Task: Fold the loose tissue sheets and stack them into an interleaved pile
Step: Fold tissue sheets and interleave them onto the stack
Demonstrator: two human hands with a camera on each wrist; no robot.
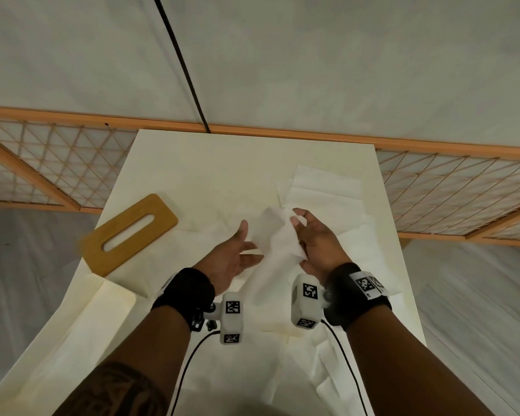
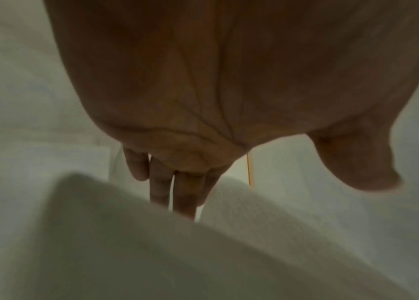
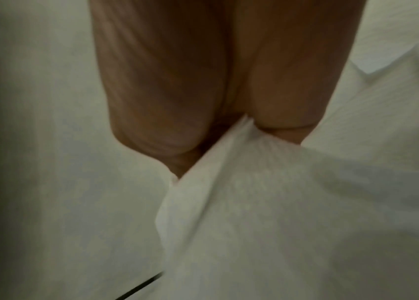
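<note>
Both forearms reach over desk's near edge. R hand (image 1: 315,238) pinches a tissue sheet (image 1: 275,244), lifted above desk centre, long axis running toward the person. L hand (image 1: 234,256) is released, fingers straight, just left of sheet, touching it.

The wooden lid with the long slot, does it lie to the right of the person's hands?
No, in the head view the wooden lid lies flat on the table, left of the left hand.
</note>
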